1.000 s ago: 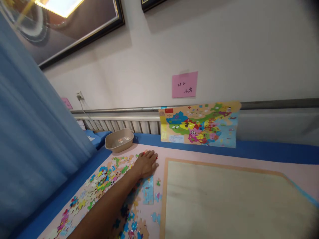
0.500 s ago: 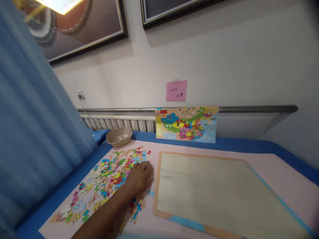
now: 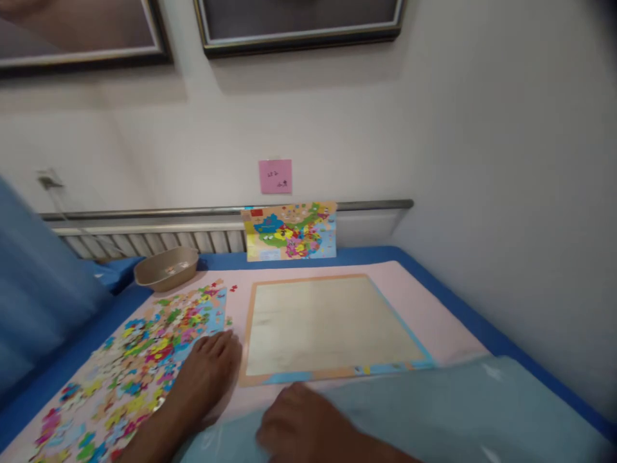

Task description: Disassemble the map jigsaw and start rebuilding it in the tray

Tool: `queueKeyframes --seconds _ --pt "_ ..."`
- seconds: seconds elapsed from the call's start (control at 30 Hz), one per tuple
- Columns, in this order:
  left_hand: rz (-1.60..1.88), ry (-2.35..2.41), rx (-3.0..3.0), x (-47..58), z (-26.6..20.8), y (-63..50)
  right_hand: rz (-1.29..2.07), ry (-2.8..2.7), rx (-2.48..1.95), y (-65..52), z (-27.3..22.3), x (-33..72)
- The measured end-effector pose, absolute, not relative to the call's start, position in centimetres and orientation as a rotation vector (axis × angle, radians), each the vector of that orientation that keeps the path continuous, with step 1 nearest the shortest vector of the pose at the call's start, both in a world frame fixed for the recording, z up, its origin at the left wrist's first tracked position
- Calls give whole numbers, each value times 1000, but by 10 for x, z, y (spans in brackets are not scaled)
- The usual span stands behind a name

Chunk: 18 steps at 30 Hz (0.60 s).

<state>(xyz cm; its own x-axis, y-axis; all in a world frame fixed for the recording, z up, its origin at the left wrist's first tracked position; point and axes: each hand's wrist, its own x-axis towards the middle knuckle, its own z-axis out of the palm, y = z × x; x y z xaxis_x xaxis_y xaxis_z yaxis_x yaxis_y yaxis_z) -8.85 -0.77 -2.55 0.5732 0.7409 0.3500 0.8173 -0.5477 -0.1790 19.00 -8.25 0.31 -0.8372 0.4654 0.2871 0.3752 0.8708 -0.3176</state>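
Note:
My left hand (image 3: 208,368) rests at the right edge of the spread of loose jigsaw puzzle pieces (image 3: 144,350), just left of the puzzle frame board (image 3: 332,325). Its fingers are curled downward and close together; whatever lies under them is hidden. My right hand (image 3: 301,424) hovers low in front of the board's near edge, over a pale blue cloth. Its fingers look bent but are smeared by motion, and I see no piece in them. The board has an orange and blue border around a bare beige middle.
A beige basket (image 3: 166,270) with a few pieces stands at the back left. The colourful map picture (image 3: 292,231) leans upright against the wall rail. A pink note (image 3: 276,177) hangs above it. The blue cloth (image 3: 434,411) covers the near right, and a blue curtain (image 3: 38,308) hangs at left.
The view has swung to the right. My right hand has come into sight at the bottom. My left hand has moved nearer to me, still beside the pieces.

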Motion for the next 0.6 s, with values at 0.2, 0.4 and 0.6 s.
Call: queueKeyframes --seconds 0.2,0.4,0.6 --pt "-593 -936 -2478 -72 -39 -86 -318 -2121 -1619 -127 -23 399" --pt "-619 -834 -2431 -40 -54 -109 -390 -2134 -1921 -163 -51 446" --pt "-678 -975 -2563 -38 -45 -95 -411 -2057 -2039 -166 -50 430"
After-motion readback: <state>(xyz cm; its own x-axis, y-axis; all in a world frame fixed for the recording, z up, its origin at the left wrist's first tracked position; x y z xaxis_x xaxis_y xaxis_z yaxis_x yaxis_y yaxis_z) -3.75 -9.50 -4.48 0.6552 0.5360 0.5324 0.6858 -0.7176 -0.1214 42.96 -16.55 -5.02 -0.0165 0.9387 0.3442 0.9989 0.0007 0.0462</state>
